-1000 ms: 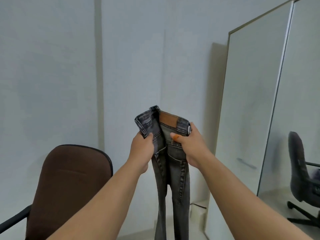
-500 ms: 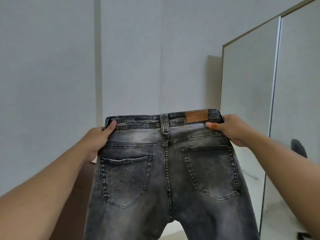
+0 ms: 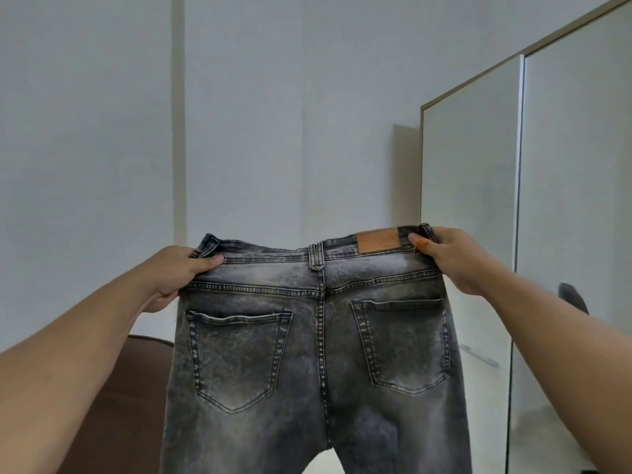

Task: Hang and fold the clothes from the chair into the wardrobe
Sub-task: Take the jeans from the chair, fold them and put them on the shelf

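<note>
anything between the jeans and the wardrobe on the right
Yes. The wardrobe's doors on the right look closed, so they bar the way inside. The air between them and the jeans looks clear. Both hands are taken, left hand and right hand each gripping a waistband end, so one must let go to open a door.

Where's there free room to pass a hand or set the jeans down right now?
Open air above the waistband, between the left hand and right hand, in front of the bare wall. Below that the jeans fill the middle. Only a strip of the brown chair shows at lower left; its seat is hidden. The wardrobe doors at right look closed.
</note>
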